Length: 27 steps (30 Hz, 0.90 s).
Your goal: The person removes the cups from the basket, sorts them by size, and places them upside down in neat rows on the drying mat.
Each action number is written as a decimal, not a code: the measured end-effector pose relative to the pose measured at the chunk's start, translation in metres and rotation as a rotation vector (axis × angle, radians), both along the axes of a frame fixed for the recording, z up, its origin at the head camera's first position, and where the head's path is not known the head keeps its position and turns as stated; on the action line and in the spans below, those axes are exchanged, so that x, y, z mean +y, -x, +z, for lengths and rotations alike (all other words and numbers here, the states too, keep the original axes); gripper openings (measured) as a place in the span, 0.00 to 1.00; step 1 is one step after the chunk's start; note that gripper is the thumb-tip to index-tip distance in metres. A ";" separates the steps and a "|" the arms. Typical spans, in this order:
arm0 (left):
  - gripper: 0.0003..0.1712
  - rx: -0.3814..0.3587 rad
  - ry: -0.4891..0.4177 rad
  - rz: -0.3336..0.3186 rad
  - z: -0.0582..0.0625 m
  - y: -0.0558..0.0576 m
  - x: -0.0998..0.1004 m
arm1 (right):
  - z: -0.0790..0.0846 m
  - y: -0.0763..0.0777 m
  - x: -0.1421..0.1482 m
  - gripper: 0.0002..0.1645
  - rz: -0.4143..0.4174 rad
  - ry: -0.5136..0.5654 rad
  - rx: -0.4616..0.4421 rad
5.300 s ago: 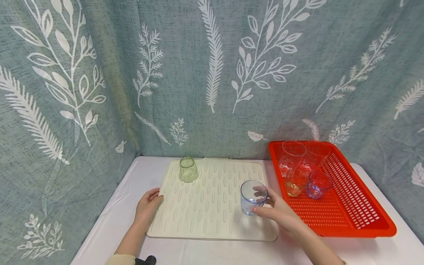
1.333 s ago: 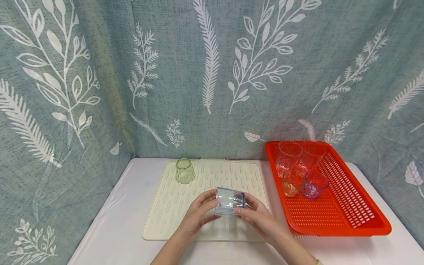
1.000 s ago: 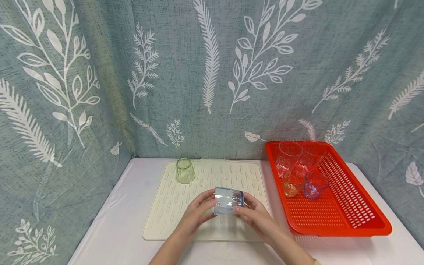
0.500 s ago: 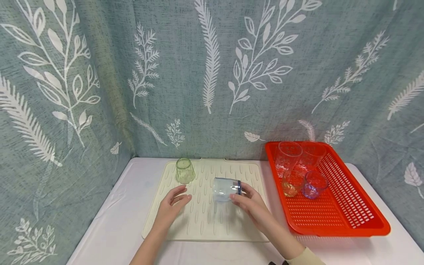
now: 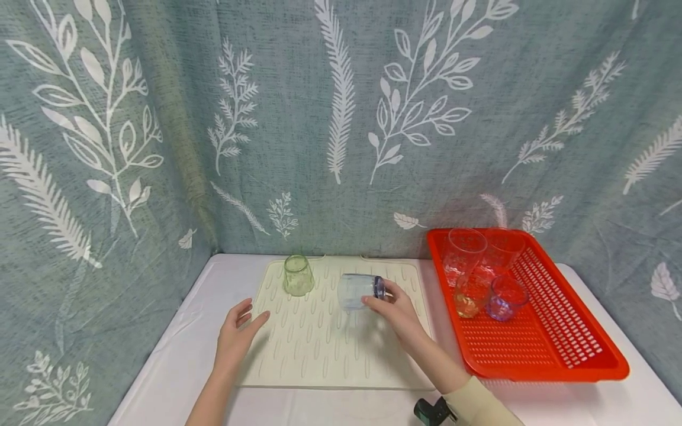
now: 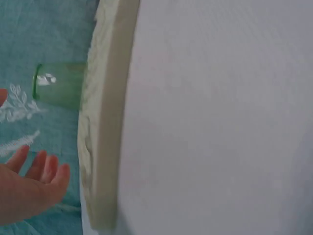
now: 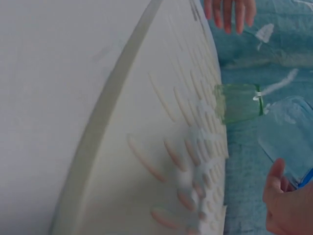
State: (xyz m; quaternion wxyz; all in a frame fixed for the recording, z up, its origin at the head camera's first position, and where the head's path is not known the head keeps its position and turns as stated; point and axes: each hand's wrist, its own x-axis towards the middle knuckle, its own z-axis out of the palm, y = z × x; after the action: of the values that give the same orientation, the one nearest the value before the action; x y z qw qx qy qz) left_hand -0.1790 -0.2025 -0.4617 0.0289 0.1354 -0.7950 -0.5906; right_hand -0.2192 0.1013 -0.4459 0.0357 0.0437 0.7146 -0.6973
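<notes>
My right hand (image 5: 398,312) holds a clear blue drinking glass (image 5: 353,294) above the cream ribbed drying mat (image 5: 314,361). Tilted onto its side, the glass has its dark blue end by my fingers and its pale end to the left. In the right wrist view the same glass (image 7: 288,137) is gripped near that blue edge by thumb and fingers. My left hand (image 5: 234,338) hovers at the mat's left edge, fingers apart, holding nothing. A green glass (image 5: 298,278) stands upside down on the mat's back left corner.
At right, a red plastic basket (image 5: 543,374) holds several glasses: tall clear ones (image 5: 465,254) at the back, a yellow-tinted glass (image 5: 471,299) and a purple-blue glass (image 5: 506,300) in front. A patterned curtain (image 5: 298,118) hangs behind the white table (image 5: 186,322).
The glass, first upright in my right hand, got turned sideways between both hands. My left hand then let go and moved left; my right hand carried the glass slightly back toward the curtain.
</notes>
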 end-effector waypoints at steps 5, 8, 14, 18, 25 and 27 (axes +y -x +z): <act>0.45 -0.021 0.028 0.029 -0.005 0.000 -0.009 | 0.000 0.011 -0.003 0.39 -0.026 -0.039 -0.013; 0.45 -0.029 0.049 0.036 -0.009 0.000 -0.012 | 0.003 0.017 -0.005 0.42 -0.036 -0.081 -0.029; 0.45 -0.057 0.037 0.032 -0.017 0.002 -0.016 | 0.006 0.028 -0.010 0.41 -0.035 -0.140 -0.018; 0.44 -0.071 0.017 0.020 -0.023 0.004 -0.018 | 0.005 0.034 -0.013 0.39 -0.037 -0.196 0.001; 0.45 -0.073 0.036 -0.055 -0.029 0.006 -0.020 | 0.003 0.049 -0.019 0.42 -0.025 -0.315 0.037; 0.45 -0.066 0.045 -0.071 -0.030 0.006 -0.020 | 0.002 0.054 -0.021 0.42 -0.018 -0.344 0.048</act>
State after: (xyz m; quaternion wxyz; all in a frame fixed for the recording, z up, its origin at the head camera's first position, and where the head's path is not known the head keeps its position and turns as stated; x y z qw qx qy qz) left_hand -0.1851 -0.2227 -0.4918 -0.0152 0.1259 -0.8128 -0.5686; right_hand -0.2731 0.0807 -0.4436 0.0043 0.0388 0.8235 -0.5659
